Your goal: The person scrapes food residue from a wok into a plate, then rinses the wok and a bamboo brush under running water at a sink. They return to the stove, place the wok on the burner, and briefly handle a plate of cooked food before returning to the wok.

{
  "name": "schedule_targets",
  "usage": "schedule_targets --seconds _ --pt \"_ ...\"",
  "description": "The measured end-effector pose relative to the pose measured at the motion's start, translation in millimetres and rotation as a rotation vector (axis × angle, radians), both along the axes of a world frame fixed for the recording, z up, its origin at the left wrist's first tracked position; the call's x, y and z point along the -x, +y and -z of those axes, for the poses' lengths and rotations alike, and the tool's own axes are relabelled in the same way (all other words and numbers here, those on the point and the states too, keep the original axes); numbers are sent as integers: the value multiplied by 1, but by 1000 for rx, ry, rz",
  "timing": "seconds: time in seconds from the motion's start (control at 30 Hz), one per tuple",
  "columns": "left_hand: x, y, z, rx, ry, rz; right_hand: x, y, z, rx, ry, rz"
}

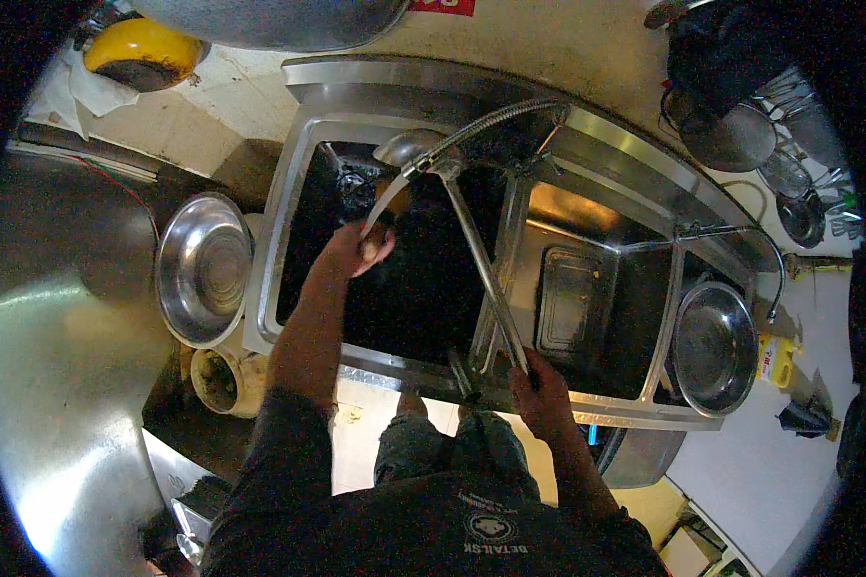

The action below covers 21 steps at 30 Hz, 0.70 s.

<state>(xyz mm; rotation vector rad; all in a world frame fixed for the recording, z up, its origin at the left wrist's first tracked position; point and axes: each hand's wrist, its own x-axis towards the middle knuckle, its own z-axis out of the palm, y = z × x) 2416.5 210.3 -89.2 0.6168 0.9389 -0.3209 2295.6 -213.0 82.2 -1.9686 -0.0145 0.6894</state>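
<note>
In my right hand (541, 393) is the lower end of a long metal handle, which slants up across the divider of a steel sink. A ladle bowl (408, 148) shows near its far end. My left hand (368, 249) is over the dark left basin (404, 303), closed around a small brownish thing that I cannot make out. A flexible metal faucet hose (505, 119) arches from the back of the sink. From its nozzle a pale stream of water (384, 200) falls onto my left hand. The inside of the left basin is mostly too dark to read.
A steel bowl (206, 270) stands left of the sink, above a dirty bucket (216, 381). The middle basin holds a rectangular tray (569, 299). Another round bowl (714, 350) rests over the right basin. A yellow jug (776, 359) and several pans lie farther right.
</note>
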Motion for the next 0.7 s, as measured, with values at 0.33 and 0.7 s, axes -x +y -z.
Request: schedule_targets --seconds 0.33,0.7 --pt "40 22 46 -1202 33 1422 6 1 4 -65 51 85" --pt "49 -34 23 -1270 -75 1822 6 -1 3 -21 23 47"
